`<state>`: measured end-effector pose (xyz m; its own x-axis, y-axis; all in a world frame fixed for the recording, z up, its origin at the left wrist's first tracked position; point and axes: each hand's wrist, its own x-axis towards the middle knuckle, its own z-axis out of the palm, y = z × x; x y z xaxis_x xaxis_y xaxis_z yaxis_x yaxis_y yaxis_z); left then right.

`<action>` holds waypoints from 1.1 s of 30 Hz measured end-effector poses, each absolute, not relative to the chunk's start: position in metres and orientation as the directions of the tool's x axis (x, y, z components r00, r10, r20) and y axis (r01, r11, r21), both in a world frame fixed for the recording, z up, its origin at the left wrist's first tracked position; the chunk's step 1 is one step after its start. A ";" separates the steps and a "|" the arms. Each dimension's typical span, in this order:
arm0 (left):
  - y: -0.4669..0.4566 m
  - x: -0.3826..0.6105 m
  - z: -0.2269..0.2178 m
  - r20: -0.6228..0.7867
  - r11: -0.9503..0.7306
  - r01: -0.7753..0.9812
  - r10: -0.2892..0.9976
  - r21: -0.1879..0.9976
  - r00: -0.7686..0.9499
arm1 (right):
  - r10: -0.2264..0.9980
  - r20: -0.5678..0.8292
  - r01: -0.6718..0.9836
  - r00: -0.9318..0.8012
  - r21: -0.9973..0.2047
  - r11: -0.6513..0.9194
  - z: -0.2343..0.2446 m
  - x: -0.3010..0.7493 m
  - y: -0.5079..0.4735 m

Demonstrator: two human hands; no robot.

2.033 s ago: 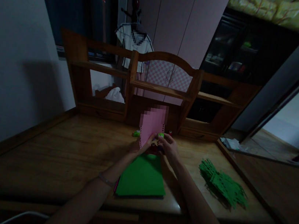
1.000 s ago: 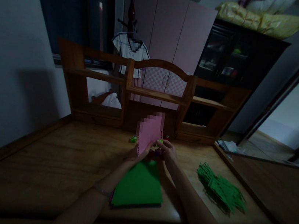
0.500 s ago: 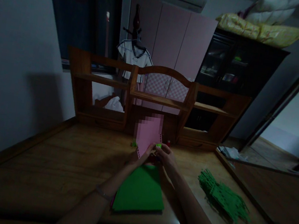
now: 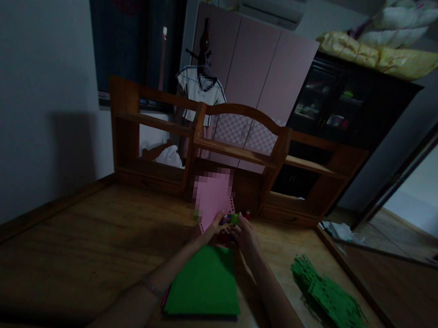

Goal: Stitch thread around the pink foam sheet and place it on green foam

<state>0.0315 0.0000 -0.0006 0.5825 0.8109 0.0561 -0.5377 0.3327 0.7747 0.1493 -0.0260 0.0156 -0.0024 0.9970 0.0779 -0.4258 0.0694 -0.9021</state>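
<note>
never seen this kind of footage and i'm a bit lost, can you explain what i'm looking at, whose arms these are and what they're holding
There is no machine here: these are a person's own bare arms, seen from one camera worn on the head, looking forward and down. The left hand grips a pink sheet with small holes along its edge. The right hand holds a small green tool, perhaps a craft punch; it's too dark to be sure. On the wooden desk, a stack of green sheets lies between the forearms, and a heap of cut green paper lies to the right. Behind stands a wooden shelf unit.
</note>
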 end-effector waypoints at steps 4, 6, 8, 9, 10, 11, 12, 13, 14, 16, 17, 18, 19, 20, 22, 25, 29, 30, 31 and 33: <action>-0.004 0.032 0.006 0.020 0.362 -0.555 0.825 0.749 0.565 | 0.999 0.046 -0.468 -0.025 -0.883 0.029 0.020 0.151 -0.028; -0.006 0.030 0.009 -0.015 0.386 -0.533 0.820 0.753 0.572 | 0.999 0.037 -0.471 -0.021 -0.882 0.023 0.021 0.152 -0.029; -0.008 0.027 0.011 -0.043 0.428 -0.496 0.788 0.755 0.614 | 1.000 0.019 -0.464 -0.018 -0.886 0.009 0.021 0.152 -0.028; -0.009 0.027 0.011 -0.053 0.450 -0.477 0.766 0.755 0.640 | 1.000 0.010 -0.459 -0.015 -0.888 0.002 0.021 0.153 -0.028; -0.010 0.026 0.011 -0.058 0.466 -0.464 0.750 0.753 0.659 | 1.000 0.005 -0.454 -0.016 -0.891 -0.003 0.021 0.153 -0.027; -0.010 0.026 0.011 -0.059 0.474 -0.462 0.743 0.750 0.667 | 1.000 0.004 -0.450 -0.016 -0.893 -0.003 0.021 0.154 -0.027; -0.009 0.026 0.011 -0.057 0.474 -0.469 0.746 0.745 0.663 | 1.000 0.009 -0.449 -0.017 -0.894 0.001 0.022 0.155 -0.027; -0.009 0.027 0.010 -0.053 0.469 -0.483 0.756 0.740 0.652 | 1.000 0.019 -0.453 -0.021 -0.892 0.007 0.022 0.156 -0.027; -0.007 0.028 0.009 -0.045 0.455 -0.504 0.774 0.734 0.632 | 0.999 0.028 -0.460 -0.032 -0.888 0.010 0.022 0.157 -0.028; -0.004 0.030 0.008 -0.021 0.416 -0.555 0.812 0.721 0.583 | 0.998 0.034 -0.466 -0.052 -0.885 0.006 0.022 0.158 -0.028; -0.003 0.030 0.007 -0.014 0.407 -0.572 0.823 0.712 0.568 | 0.998 0.031 -0.465 -0.057 -0.885 0.001 0.023 0.158 -0.028; -0.003 0.030 0.007 -0.013 0.410 -0.579 0.823 0.704 0.568 | 0.998 0.027 -0.464 -0.063 -0.886 -0.005 0.023 0.159 -0.028; -0.002 0.031 0.007 -0.018 0.427 -0.575 0.813 0.698 0.582 | 0.997 0.021 -0.462 -0.068 -0.887 -0.013 0.023 0.159 -0.028; -0.002 0.030 0.008 -0.027 0.450 -0.562 0.796 0.693 0.605 | 0.997 0.016 -0.459 -0.072 -0.888 -0.019 0.023 0.159 -0.028; -0.003 0.029 0.008 -0.039 0.499 -0.526 0.750 0.689 0.661 | 0.997 0.003 -0.455 -0.073 -0.890 -0.031 0.022 0.159 -0.027; -0.004 0.027 0.009 -0.010 0.514 -0.503 0.706 0.695 0.708 | 0.998 -0.027 -0.450 -0.056 -0.892 -0.050 0.020 0.158 -0.026; -0.003 0.025 0.008 0.020 0.450 -0.530 0.748 0.719 0.663 | 0.997 -0.024 -0.483 -0.078 -0.874 -0.058 0.018 0.157 -0.024; -0.003 0.025 0.007 0.025 0.433 -0.538 0.762 0.723 0.647 | 0.997 -0.016 -0.479 -0.076 -0.876 -0.051 0.017 0.156 -0.023; -0.002 0.025 0.007 0.029 0.421 -0.542 0.770 0.727 0.638 | 0.998 -0.008 -0.465 -0.065 -0.884 -0.038 0.016 0.156 -0.023; -0.002 0.026 0.007 0.032 0.418 -0.537 0.767 0.733 0.641 | 0.999 -0.003 -0.429 -0.035 -0.903 -0.018 0.014 0.155 -0.022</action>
<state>0.0256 -0.0018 0.0065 0.6407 0.7671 0.0316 -0.5370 0.4183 0.7326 0.1555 -0.0220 0.0141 -0.0347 0.9994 -0.0031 -0.4291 -0.0177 -0.9031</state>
